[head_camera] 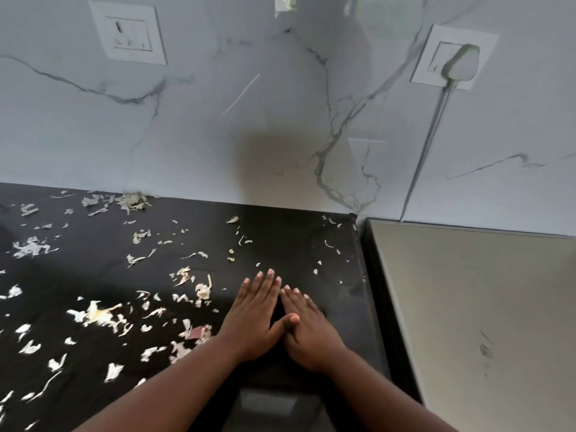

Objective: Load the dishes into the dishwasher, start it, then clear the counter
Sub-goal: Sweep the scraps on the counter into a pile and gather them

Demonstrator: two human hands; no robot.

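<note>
Black table point(296, 241) under marble wall carries onion peelings point(99, 316) strewn across the frame's left and centre; I judge them light, flimsy, best swept into a pile with my left hand point(255, 319) and right hand point(307, 328), both flat, fingers extended, empty.

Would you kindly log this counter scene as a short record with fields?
surface: black counter, marble wall behind
debris: pale peel scraps scattered, mostly on the left
left hand: flat, palm down on counter, empty
right hand: flat beside it, thumbs touching, empty
right of counter: grey appliance top
wall fittings: empty socket on the left, plug with cord on the right
dishes: none in view
</note>
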